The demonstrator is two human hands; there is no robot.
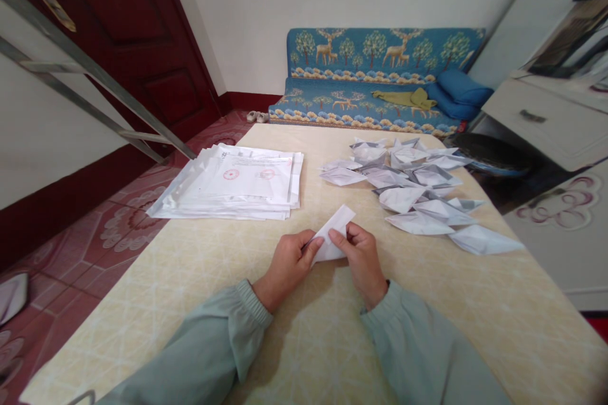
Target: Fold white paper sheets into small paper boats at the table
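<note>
A small folded sheet of white paper (331,242) is held between my two hands, above the near middle of the table. My left hand (291,261) pinches its left side with the thumb on top. On its right side my right hand (361,257) grips it, thumb pressed on the upper face. The fingers beneath the paper are partly hidden. Beyond my right hand lie several folded paper boats (420,223), grouped on the right of the table. To the far left of my hands rests a stack of paper sheets (247,183), the top one bearing red round stamps.
The table (313,342) has a pale yellow patterned cover. Behind it stands a blue sofa (332,104) with a deer print. A metal ladder (109,95) leans at the left, near a dark red door (137,25). A white cabinet (546,120) stands at the right.
</note>
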